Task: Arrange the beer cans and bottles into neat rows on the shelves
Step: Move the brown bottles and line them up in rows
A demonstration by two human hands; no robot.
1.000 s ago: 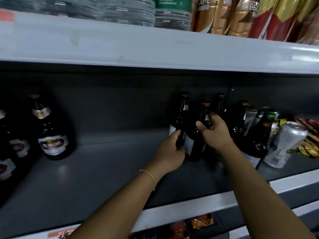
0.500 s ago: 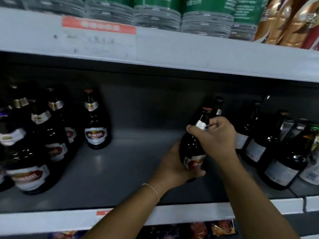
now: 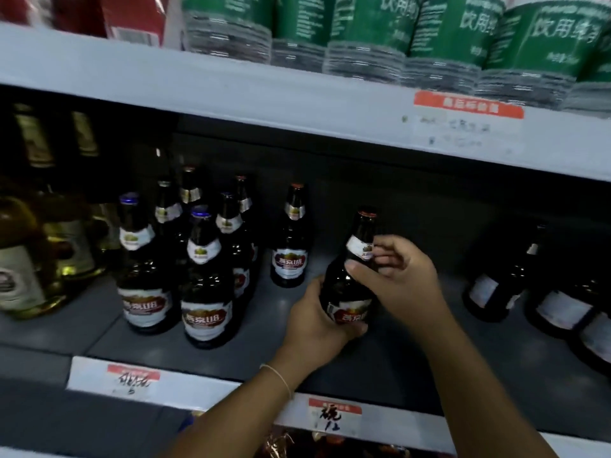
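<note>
Both hands hold one dark brown beer bottle (image 3: 344, 285) with a red cap over the grey middle shelf (image 3: 99, 328). My left hand (image 3: 314, 315) cups its lower body by the red-and-white label. My right hand (image 3: 396, 276) grips its neck and shoulder. To the left stands a single matching bottle (image 3: 290, 239), and further left a cluster of several like bottles (image 3: 205, 279). More dark bottles (image 3: 496, 285) stand at the right.
Pale yellow-green bottles (image 3: 29, 259) fill the shelf's far left. Water bottles with green labels (image 3: 446, 38) line the shelf above, whose edge (image 3: 231, 90) hangs low. Price tags (image 3: 334, 414) sit on the front lip. Bare shelf lies between the single bottle and the right group.
The view has swung left as both hands carried the bottle leftward from the right-hand group toward the cluster. The grip on neck and body stayed the same.
</note>
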